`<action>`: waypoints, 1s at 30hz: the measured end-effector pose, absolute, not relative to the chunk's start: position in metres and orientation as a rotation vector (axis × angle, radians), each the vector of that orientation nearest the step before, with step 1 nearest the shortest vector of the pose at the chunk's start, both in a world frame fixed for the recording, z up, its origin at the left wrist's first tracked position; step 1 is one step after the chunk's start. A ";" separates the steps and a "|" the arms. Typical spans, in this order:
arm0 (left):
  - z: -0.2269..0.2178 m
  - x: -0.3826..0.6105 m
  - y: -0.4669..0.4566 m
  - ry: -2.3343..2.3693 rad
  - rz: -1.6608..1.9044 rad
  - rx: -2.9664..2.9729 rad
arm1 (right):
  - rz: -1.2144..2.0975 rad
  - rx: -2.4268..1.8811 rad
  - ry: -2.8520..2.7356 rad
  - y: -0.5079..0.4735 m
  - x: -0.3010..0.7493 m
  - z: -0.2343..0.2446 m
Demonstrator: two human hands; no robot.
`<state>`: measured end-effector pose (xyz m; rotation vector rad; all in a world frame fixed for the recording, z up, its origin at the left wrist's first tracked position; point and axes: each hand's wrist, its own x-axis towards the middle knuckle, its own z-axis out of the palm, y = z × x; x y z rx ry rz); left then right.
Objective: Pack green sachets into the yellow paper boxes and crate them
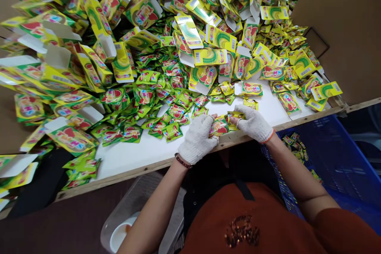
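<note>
Both my hands wear white knit gloves and meet at the near edge of the white table (143, 151). My left hand (198, 139) is closed around a small stack of green and yellow sachets (219, 126). My right hand (253, 121) pinches the other end of the sachets with its fingers curled. A loose heap of the same green sachets (149, 103) lies just left of my hands. Open yellow cartons (210, 56) are piled behind them across the table.
A blue plastic crate (336, 158) with a few sachets in it stands at my right below the table. A clear tub (131, 210) with a white bowl sits under the table edge. Brown cardboard (348, 27) walls the right side.
</note>
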<state>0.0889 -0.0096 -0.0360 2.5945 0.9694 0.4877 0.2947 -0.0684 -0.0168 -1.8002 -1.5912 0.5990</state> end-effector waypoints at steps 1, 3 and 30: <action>-0.037 0.090 -0.010 0.968 0.479 2.586 | 0.576 -1.845 -1.656 -0.068 0.292 -0.013; -0.038 0.091 -0.012 0.981 0.489 2.567 | 0.571 -1.878 -1.788 -0.067 0.290 -0.006; -0.043 0.100 -0.023 1.047 0.774 2.651 | 0.946 -1.607 -1.234 -0.075 0.280 -0.010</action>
